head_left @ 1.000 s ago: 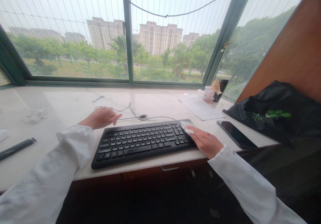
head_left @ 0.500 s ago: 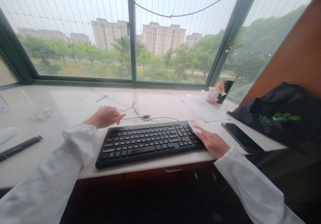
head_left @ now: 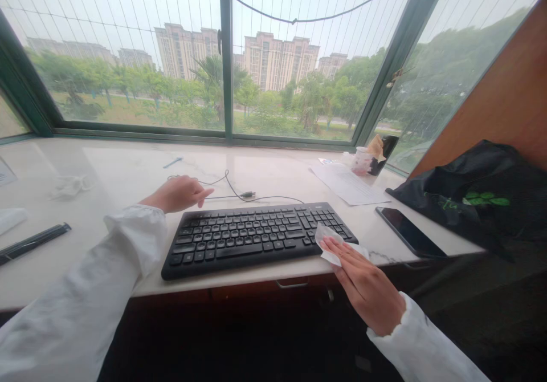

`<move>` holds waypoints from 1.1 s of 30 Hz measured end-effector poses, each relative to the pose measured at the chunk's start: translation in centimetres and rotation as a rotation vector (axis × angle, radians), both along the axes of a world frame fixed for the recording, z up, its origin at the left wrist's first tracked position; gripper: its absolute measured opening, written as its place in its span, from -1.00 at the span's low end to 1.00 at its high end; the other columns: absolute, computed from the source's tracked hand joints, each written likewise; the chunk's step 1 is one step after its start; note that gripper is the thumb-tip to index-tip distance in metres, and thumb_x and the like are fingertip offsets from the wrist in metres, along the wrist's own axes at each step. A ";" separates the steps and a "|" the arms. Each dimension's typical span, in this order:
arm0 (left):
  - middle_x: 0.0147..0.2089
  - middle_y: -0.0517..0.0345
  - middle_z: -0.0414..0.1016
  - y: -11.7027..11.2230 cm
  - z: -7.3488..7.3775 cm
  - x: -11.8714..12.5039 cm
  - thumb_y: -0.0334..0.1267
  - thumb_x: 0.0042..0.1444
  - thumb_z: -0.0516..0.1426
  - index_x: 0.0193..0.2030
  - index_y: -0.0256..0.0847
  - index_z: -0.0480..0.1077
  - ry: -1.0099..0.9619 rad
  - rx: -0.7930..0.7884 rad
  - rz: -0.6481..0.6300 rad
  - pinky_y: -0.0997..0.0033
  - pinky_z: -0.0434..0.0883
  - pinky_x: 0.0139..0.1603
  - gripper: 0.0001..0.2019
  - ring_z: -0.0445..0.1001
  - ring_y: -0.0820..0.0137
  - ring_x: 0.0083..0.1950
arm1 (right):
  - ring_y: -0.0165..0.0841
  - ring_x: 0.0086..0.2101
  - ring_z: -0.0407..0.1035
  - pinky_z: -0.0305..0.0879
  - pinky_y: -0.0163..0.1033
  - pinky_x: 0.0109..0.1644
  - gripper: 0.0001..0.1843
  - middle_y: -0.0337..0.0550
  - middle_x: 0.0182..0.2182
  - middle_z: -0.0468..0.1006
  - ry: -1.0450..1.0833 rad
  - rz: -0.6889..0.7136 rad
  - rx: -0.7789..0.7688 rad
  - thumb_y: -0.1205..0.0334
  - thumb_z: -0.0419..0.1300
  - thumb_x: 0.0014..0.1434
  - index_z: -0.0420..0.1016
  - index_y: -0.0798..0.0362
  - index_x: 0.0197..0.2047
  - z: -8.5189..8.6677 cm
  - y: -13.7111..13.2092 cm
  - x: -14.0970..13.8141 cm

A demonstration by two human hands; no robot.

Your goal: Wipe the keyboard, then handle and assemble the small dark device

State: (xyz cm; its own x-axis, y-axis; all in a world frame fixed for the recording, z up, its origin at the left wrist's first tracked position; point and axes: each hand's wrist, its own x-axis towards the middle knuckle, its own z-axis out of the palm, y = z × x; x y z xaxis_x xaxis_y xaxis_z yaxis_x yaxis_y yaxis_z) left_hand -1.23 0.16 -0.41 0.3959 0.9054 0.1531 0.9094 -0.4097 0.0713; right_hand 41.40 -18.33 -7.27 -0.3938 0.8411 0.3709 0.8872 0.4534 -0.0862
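A black wireless-style computer keyboard [head_left: 252, 239] lies on the white marble sill [head_left: 128, 165]. My right hand [head_left: 363, 279] is flat on a white tissue [head_left: 337, 245], pressing it against the keyboard's lower right corner. The fingers cover part of the tissue. My left hand [head_left: 175, 194] hovers or rests just behind the keyboard's left end, fingers relaxed and holding nothing. It is close to a thin black USB cable [head_left: 226, 185], which curls across the sill behind the keyboard.
A black smartphone [head_left: 410, 232] lies right of the keyboard, beside a black bag [head_left: 461, 202] with a green logo. Behind are a printed paper sheet [head_left: 348, 183], a small cup [head_left: 362, 161] and a black tumbler [head_left: 387, 154]. A black strip [head_left: 34, 244] and crumpled white tissue [head_left: 70, 186] lie left.
My right hand has slid back toward me from the keyboard's far right corner, bringing the tissue to the near corner. My left hand has barely moved.
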 end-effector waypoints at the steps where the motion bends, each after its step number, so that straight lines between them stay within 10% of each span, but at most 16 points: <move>1: -0.57 0.18 0.52 0.0 0.0 0.0 0.16 0.25 -0.11 -0.60 -0.09 0.55 0.001 0.002 -0.001 0.45 0.24 -0.34 -0.38 0.40 0.43 -0.51 | -0.23 0.29 0.14 0.18 0.03 0.36 -0.49 -0.13 0.28 0.28 -0.008 -0.015 0.006 0.25 -0.11 0.39 0.22 0.12 0.36 0.0 0.2 -0.3; 19: -0.57 0.17 0.53 0.0 0.0 0.1 0.15 0.25 -0.12 -0.61 -0.10 0.54 0.001 0.015 -0.021 0.43 0.22 -0.36 -0.37 0.41 0.42 -0.52 | -0.26 0.28 0.15 0.12 -0.02 0.39 -0.46 -0.13 0.29 0.26 -0.019 0.155 0.091 0.33 -0.09 0.38 0.13 0.09 0.39 0.2 0.5 -4.8; 33: -0.61 0.15 0.51 0.2 -0.2 -0.1 0.15 0.26 -0.13 -0.62 -0.11 0.53 -0.002 0.040 -0.040 0.43 0.20 -0.38 -0.36 0.40 0.43 -0.54 | -0.20 0.22 0.28 0.19 0.03 0.35 -0.46 -0.02 0.20 0.41 0.072 -0.216 -0.082 0.17 -0.18 0.38 0.37 0.17 0.26 1.0 6.8 -4.3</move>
State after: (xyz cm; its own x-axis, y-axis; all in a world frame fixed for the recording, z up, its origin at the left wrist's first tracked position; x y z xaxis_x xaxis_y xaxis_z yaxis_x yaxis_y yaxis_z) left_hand -1.35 0.36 -0.64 0.4313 0.8821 0.1895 0.8922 -0.4482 0.0555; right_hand 37.14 -11.48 -6.29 -0.1762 0.9314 0.3186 0.9531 0.2424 -0.1813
